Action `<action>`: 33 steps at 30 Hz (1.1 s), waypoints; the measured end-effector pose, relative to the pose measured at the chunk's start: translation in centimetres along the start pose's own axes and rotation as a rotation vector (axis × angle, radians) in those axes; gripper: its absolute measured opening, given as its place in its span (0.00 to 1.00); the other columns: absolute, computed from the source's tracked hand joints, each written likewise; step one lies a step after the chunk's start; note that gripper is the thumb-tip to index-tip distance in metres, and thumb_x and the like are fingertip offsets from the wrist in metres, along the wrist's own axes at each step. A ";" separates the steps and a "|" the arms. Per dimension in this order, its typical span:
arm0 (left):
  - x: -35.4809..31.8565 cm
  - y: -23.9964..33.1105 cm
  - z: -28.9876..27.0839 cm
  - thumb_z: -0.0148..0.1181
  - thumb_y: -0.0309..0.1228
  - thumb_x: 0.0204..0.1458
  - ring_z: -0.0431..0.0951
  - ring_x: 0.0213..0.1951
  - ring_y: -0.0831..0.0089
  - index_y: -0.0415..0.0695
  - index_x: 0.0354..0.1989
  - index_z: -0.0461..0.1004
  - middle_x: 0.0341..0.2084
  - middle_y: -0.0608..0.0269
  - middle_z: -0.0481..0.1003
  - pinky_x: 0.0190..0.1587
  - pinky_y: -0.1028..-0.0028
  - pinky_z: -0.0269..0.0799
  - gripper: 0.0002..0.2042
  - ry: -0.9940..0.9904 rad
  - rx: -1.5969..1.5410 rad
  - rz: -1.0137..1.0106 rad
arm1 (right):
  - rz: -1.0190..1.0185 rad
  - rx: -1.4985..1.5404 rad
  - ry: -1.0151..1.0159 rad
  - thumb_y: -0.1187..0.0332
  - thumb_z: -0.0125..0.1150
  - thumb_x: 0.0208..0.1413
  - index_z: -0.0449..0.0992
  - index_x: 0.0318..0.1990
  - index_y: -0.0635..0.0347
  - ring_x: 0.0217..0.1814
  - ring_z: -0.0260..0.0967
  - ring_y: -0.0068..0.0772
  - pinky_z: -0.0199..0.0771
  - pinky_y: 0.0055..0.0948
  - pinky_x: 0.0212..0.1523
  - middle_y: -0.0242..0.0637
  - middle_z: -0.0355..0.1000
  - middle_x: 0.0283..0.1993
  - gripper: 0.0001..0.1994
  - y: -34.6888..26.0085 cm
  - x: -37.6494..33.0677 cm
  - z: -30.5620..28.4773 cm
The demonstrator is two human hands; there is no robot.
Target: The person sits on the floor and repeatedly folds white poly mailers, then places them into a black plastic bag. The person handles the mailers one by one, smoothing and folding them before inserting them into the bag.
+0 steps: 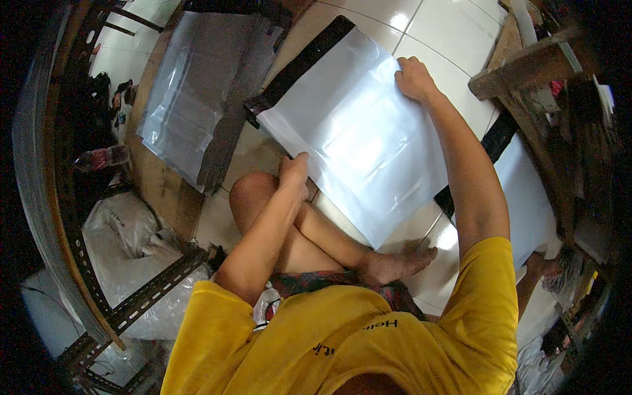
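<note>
A large, shiny white-grey plastic sheet with a black band along one end (359,141) is spread out in front of me, tilted above the tiled floor. My left hand (294,175) is closed on its near left edge. At the far right edge, my right hand (415,79) pinches the same sheet, fingers curled over the rim. Whether the sheet is a single layer or a bag, I cannot tell. To the left lies a stack of similar plastic sheets (191,85) with dark edges, on a brown board.
White floor tiles (451,33) surround my crossed legs. A similar pale sheet (523,191) lies at the right, beside wooden beams (526,69). On the left are a plastic bottle (102,158), clear plastic wrapping (125,263) and a perforated metal rack (155,289).
</note>
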State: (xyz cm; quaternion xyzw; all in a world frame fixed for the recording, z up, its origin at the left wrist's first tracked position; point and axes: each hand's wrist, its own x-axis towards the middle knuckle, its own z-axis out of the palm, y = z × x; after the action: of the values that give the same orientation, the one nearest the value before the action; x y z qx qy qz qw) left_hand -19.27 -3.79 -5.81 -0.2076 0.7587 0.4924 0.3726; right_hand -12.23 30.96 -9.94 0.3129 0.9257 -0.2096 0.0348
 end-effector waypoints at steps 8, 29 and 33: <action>-1.1 -3.2 1.1 0.51 0.24 0.56 0.77 0.45 0.61 0.38 0.59 0.68 0.46 0.55 0.76 0.49 0.63 0.74 0.20 0.040 -0.095 0.027 | -0.111 0.081 -0.068 0.66 0.50 0.61 0.72 0.58 0.65 0.59 0.71 0.61 0.70 0.50 0.62 0.62 0.71 0.56 0.20 -0.3 0.8 -0.2; -0.9 -6.9 0.0 0.54 0.26 0.56 0.77 0.42 0.63 0.35 0.49 0.73 0.41 0.54 0.76 0.47 0.61 0.74 0.13 0.065 -0.050 -0.063 | -0.049 -0.077 0.018 0.67 0.53 0.61 0.76 0.51 0.67 0.57 0.72 0.61 0.73 0.50 0.59 0.60 0.73 0.53 0.16 -2.4 -1.3 -0.2; -0.2 -7.1 0.4 0.53 0.27 0.56 0.77 0.41 0.63 0.36 0.46 0.74 0.39 0.56 0.76 0.45 0.61 0.74 0.12 0.036 -0.079 -0.073 | -0.089 -0.090 -0.004 0.66 0.55 0.61 0.75 0.53 0.68 0.57 0.72 0.60 0.72 0.49 0.61 0.59 0.74 0.52 0.17 -2.4 -1.4 -0.4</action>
State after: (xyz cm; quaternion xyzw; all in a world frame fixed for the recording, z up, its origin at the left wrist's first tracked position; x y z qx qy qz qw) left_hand -14.22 -6.50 -9.96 -0.2585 0.7372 0.5040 0.3682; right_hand -12.50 28.59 -8.36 0.2692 0.9471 -0.1698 0.0413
